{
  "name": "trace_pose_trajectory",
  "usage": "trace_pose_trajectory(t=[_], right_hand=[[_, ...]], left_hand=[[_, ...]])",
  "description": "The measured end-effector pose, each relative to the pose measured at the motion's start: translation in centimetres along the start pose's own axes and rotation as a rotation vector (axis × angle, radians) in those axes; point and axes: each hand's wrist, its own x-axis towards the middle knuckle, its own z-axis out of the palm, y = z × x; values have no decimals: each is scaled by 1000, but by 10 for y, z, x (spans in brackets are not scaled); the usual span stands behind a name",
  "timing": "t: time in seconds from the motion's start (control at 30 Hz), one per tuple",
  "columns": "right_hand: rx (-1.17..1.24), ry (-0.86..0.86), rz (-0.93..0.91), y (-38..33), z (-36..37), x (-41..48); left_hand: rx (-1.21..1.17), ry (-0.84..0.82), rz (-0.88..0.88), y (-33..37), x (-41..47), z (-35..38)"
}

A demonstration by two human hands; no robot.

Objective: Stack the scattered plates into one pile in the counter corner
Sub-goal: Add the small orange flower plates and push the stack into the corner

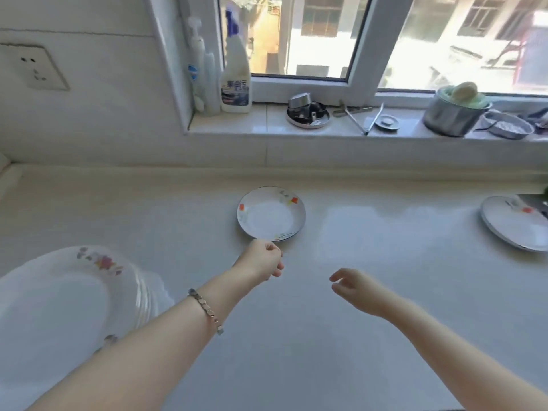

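A small white plate (271,215) with coloured squares on its rim lies flat on the pale counter (370,232), near the back wall. My left hand (264,259), with a bracelet on its wrist, is at that plate's near rim; the thumb and curled fingers pinch the edge. My right hand (353,289) hovers over bare counter to the right, fingers loosely spread and holding nothing. A pile of larger flowered plates (59,307) sits at the lower left, slightly blurred. Another patterned plate (516,223) lies at the far right edge of view.
The windowsill behind holds a spray bottle (235,75), a pump bottle (197,63), a round metal dish of parts (308,114), tongs (360,117), a steel pot (453,117) and a small bowl (507,126). A wall socket (35,66) is at upper left.
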Motion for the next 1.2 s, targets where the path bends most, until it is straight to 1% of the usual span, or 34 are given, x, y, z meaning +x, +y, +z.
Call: trace_pose_trajectory(t=[0.13,0.3,0.4,0.5,0.57,0.63,0.73,0.9,1.0,1.07,1.13,1.2], right_hand=[[122,91,139,98,-56,6],[632,227,366,222,-148,20],[878,321,497,286,-194,36],[1235,394,599,337,-235,62],[1485,395,649,363,-255,81],[1692,382,676,383,-266,101],[1930,465,653,399,-272,123],[2050,622,568,406,-269,139],[2086,646,515,401,-258,135],[2061,592,474,388,-247,129],[2016,497,453,366,-235,122],[1957,384,411,340,-224,119]], left_hand=[[27,-89,-42,48,32,87],[5,-65,-19,104,79,194],[-37,-75,-26,135,92,243],[-62,-38,-25,160,107,275],[-74,-4,-31,172,116,288],[-69,25,-45,179,124,297],[-75,60,-71,181,133,306],[-89,88,-121,177,140,311],[-109,92,-151,167,139,309],[-118,112,-184,156,140,302],[-129,150,-245,140,141,288],[-233,216,-343,123,142,272]])
